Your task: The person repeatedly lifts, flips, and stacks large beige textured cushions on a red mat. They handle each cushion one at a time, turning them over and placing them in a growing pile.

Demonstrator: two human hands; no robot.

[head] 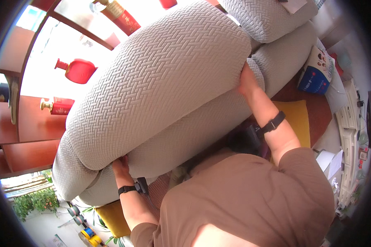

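A large back cushion point(160, 83) in a grey, basket-weave quilted cover stands along the sofa, above the seat point(188, 129). My left hand point(121, 166) is at its lower left corner, with the fingertips partly hidden between cushion and seat. At the lower right corner, my right hand point(249, 81) presses against the cover, and its fingers are mostly hidden behind the cushion's edge. Both hands appear to grip the cushion by these corners. A black strap with a small device is on each wrist.
Red bottles point(80, 71) stand on a wooden shelf point(34, 117) behind the sofa. Another grey cushion point(266, 18) is at upper right. A printed bag point(317, 72) lies at the right. Dumbbells point(88, 233) and a leafy plant point(37, 200) are at lower left.
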